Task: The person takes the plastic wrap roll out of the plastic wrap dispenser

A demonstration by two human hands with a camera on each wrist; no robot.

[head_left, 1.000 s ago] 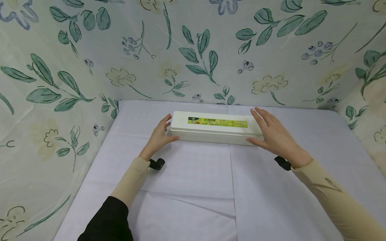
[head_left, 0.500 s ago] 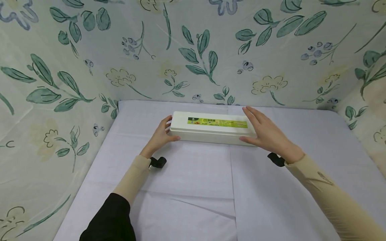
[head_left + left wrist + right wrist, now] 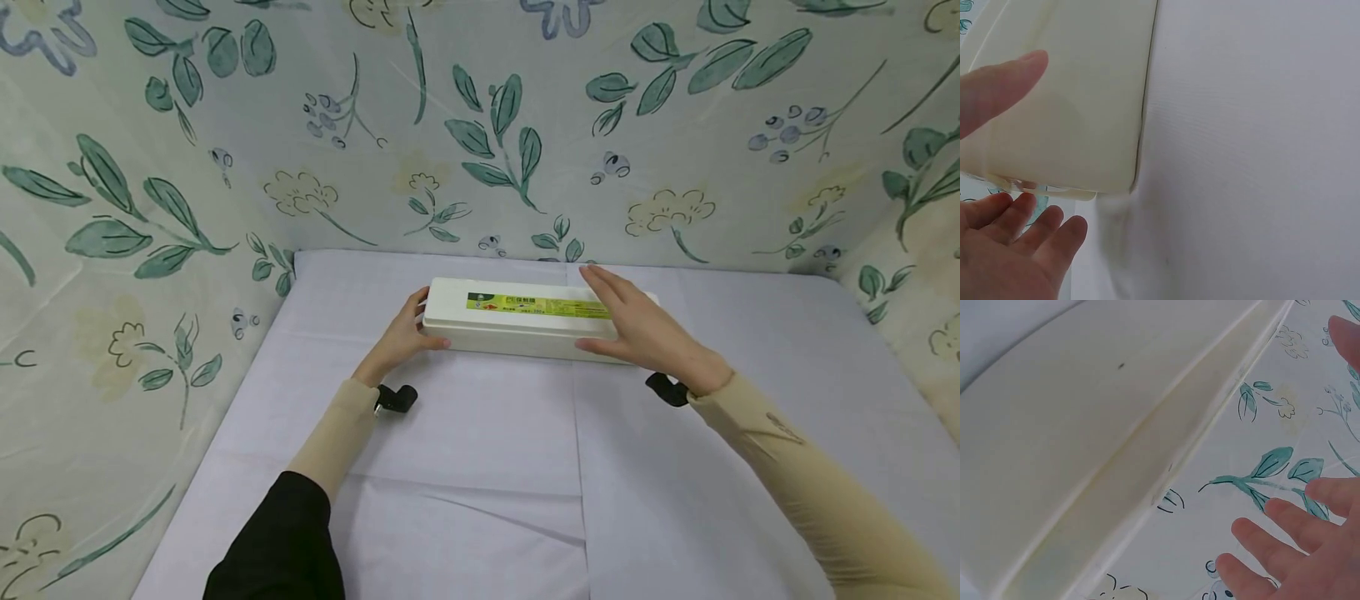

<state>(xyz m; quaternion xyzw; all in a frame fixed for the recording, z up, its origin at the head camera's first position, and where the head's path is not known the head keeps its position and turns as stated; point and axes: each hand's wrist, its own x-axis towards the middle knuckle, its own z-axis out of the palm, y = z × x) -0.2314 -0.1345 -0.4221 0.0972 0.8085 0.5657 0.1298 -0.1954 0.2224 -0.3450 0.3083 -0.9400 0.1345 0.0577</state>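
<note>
A long white cling film box (image 3: pixel 525 340) with a green and yellow label lies flat on the white cloth, lid on. My left hand (image 3: pixel 399 335) is at its left end, thumb by the front side and fingers by the short end. In the left wrist view the thumb (image 3: pixel 1007 87) lies in front of the box wall, fingertips close to the end; whether they touch cannot be told. My right hand (image 3: pixel 648 333) hovers over the box's right part, fingers straight and thumb spread, hiding the label's right tip. The right wrist view shows those fingers (image 3: pixel 1285 544) apart from the box.
A creased white cloth (image 3: pixel 465 450) covers the table. Behind and at both sides hang leaf-patterned curtains (image 3: pixel 495 217), with the back one close behind the box. A small black camera mount sits at each wrist.
My right hand has moved left along the box, from its right end toward the label. My left hand has barely shifted, and the box stays in place.
</note>
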